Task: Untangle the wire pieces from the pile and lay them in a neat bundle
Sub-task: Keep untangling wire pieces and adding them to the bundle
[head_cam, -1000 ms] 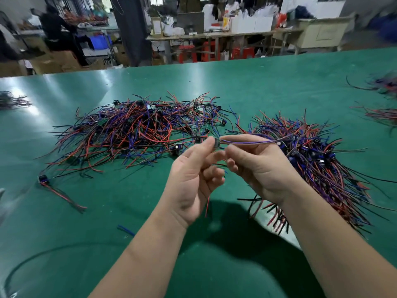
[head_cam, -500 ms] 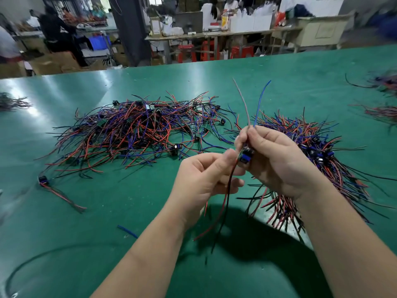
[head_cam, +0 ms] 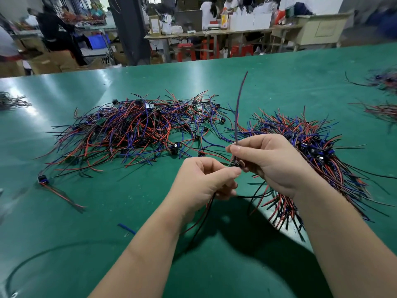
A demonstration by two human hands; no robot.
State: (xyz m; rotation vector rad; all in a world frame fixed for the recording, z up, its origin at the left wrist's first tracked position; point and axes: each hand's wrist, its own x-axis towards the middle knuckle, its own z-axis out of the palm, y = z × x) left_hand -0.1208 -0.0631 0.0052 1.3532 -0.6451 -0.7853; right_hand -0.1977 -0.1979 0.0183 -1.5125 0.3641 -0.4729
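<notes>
left hand (head_cam: pixel 204 181) and right hand (head_cam: pixel 275 164) both pinch one thin red, black and blue wire piece (head_cam: pixel 235 163) at its small dark plug, ends pointing twelve and six o'clock. tangled multicoloured wire pile (head_cam: pixel 133 130) lies at ten o'clock, straightened wire bundle (head_cam: pixel 318 151) at three, on the green table (head_cam: pixel 279 82).

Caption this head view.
Above the green table, left hand and right hand pinch one thin wire piece between tangled red-blue-black wire pile and neater bundle.

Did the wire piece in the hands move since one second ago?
Yes. The wire piece lay sideways toward the bundle; now it stands up from the right hand, pointing to the far edge of the table.
</notes>
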